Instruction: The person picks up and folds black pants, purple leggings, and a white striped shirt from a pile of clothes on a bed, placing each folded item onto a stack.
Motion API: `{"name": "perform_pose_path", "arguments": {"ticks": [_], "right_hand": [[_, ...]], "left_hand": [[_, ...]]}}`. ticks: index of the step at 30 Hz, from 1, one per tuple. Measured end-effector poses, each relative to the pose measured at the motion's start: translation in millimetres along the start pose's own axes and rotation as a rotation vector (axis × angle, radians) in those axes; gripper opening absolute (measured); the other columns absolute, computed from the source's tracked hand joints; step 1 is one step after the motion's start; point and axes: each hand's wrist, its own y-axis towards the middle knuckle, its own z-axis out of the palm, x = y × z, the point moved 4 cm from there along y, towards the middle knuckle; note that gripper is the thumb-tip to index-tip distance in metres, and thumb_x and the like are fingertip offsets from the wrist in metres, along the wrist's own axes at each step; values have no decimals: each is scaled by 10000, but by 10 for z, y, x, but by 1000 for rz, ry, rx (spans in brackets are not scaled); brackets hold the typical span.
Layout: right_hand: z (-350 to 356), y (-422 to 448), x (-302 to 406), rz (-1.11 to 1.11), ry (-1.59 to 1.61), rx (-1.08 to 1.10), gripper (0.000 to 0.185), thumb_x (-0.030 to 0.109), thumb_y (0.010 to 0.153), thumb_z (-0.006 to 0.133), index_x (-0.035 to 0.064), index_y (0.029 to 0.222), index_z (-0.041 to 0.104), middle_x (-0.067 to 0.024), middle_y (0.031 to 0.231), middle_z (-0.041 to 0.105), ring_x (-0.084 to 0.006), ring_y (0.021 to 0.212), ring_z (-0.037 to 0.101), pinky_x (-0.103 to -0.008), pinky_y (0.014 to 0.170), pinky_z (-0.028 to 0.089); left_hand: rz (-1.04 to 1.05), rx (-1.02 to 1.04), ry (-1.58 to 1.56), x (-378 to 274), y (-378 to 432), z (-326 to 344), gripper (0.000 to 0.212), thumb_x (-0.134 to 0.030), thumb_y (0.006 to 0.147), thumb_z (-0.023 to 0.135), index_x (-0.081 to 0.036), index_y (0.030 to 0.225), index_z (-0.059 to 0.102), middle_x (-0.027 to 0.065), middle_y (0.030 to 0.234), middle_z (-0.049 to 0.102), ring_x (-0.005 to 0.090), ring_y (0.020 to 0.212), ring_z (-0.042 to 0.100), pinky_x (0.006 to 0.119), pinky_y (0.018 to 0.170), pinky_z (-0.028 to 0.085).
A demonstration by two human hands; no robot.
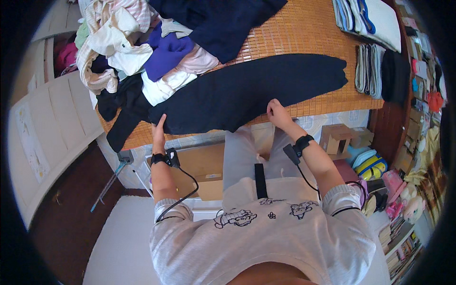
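Black trousers (231,92), folded lengthwise, lie stretched across a woven mat (302,35) on a raised surface. At their left end is my left hand (159,130), thumb on the cloth and the other fingers partly hidden under the edge. My right hand (278,112) pinches the near edge of the trousers around the middle, its fingertips bent together. Beyond my left hand, a crumpled black garment (124,121) touches the trousers' left end. Another dark garment (221,28) is spread out behind them.
A heap of mixed clothes (117,39) rises at the back left. Folded clothes (370,71) stand in rows at the right end, near a folded white textile (384,25). Cardboard boxes (335,139) sit below the surface. A cable runs from each wrist device.
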Motion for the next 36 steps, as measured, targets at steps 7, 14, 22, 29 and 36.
{"name": "perform_pose_path", "arguments": {"ticks": [7, 14, 22, 29, 36], "right_hand": [[71, -17, 159, 67, 44, -7, 50, 3, 687, 514, 25, 726, 494, -122, 875, 484, -314, 778, 523, -366, 665, 442], [-65, -7, 210, -64, -244, -166, 109, 33, 655, 532, 48, 763, 524, -111, 949, 501, -299, 861, 518, -363, 733, 440], [-1275, 135, -799, 173, -694, -440, 552, 164, 750, 579, 112, 1257, 367, -130, 1333, 312, -283, 1212, 322, -387, 966, 308], [-1849, 44, -1372, 400, -504, -185, 698, 284, 725, 645, 144, 1311, 292, -138, 1370, 243, -297, 1228, 301, -379, 994, 292], [-1663, 122, -972, 285, -371, -252, 692, 273, 696, 667, 26, 1249, 334, -199, 1281, 317, -349, 1122, 403, -390, 921, 376]], "left_hand": [[-37, 72, 74, -71, 3, 37, 606, -229, 696, 699, 74, 1150, 437, 124, 1087, 528, 207, 966, 523, 289, 838, 414], [136, -55, 277, -232, -138, -52, 528, -263, 697, 701, 87, 1051, 524, 132, 1025, 569, 192, 877, 553, 278, 780, 438], [285, -144, 450, -979, -556, 19, 497, -295, 745, 658, 102, 1017, 536, 138, 1001, 581, 208, 898, 550, 290, 826, 407], [301, -161, 542, -1255, -891, 264, 473, -306, 759, 645, 78, 1020, 556, 120, 991, 599, 183, 857, 572, 263, 800, 425], [166, -62, 295, -1633, -1370, 1032, 360, -225, 762, 637, 45, 983, 552, 77, 909, 594, 145, 784, 557, 240, 730, 428]]}}
